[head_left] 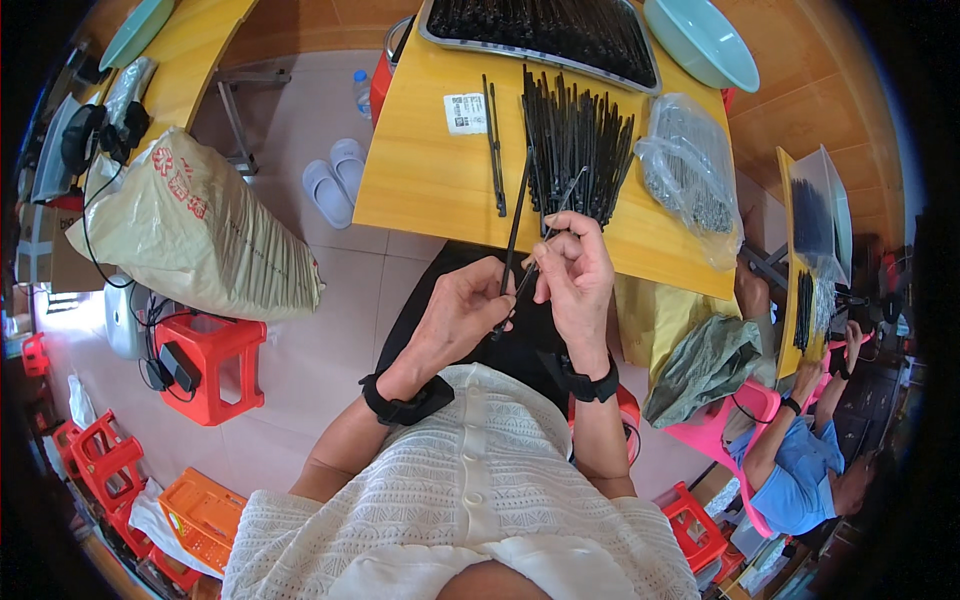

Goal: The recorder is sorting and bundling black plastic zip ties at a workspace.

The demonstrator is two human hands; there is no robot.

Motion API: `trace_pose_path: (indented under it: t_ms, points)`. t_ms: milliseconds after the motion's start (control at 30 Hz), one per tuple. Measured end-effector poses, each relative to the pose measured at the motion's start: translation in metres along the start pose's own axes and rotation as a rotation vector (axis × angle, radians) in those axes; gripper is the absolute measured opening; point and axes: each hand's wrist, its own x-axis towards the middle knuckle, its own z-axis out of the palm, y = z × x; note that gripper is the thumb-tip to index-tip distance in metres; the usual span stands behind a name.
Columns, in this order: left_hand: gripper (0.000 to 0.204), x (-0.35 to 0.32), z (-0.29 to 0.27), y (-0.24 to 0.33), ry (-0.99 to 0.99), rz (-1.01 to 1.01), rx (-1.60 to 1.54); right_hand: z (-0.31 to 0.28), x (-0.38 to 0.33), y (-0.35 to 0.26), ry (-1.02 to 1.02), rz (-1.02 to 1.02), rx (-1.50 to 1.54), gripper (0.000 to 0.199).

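Observation:
My left hand [462, 308] is closed around a long thin black rod [516, 222], which slants up toward the table edge. Close beside it, the fingertips of my right hand [578, 272] pinch a thinner, greyish rod [572, 188]; its lower end runs down to the left fingers, and I cannot make out whether the two rods touch. Just beyond both hands, a heap of black rods [580, 140] lies on the yellow table [420, 185]. Left of the heap lie a couple of separate black rods [494, 150] and a white printed label [464, 114].
A tray [650, 82] full of black rods and a pale green basin [705, 45] stand at the back. On the table's right lies a clear bag [690, 180] of thin pieces. A big sack [200, 230] rests left, above a red stool [215, 365]. A co-worker in blue [800, 480] sits at right.

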Motion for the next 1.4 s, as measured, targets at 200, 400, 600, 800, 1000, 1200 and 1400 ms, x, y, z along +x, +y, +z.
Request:
trace_pose_path:
  t_ms: [200,400,600,800,1000,1200,1400]
  points:
    - [0.007,0.001,0.007,-0.005,0.106,0.094,0.180,0.004,0.000,0.008,0.051,-0.047,-0.103,0.022]
    - [0.009,-0.003,0.010,0.001,0.198,0.176,0.465,0.005,-0.001,0.015,0.086,-0.145,-0.231,0.022]
    - [0.011,-0.003,0.017,0.005,0.262,0.256,0.643,0.006,0.000,0.015,0.127,-0.120,-0.330,0.023]
    - [0.006,-0.004,0.010,0.000,0.201,0.156,0.456,0.005,-0.001,0.012,0.113,-0.145,-0.368,0.023]
    - [0.011,-0.002,0.013,-0.001,0.159,0.028,0.095,0.006,-0.003,0.010,0.083,-0.079,-0.210,0.022]
    - [0.012,-0.002,0.013,0.007,0.136,-0.039,0.064,0.005,-0.003,0.014,0.041,-0.064,-0.181,0.024]
    - [0.007,-0.005,0.010,0.008,0.073,-0.100,0.028,0.006,-0.008,0.005,0.039,0.032,-0.138,0.025]
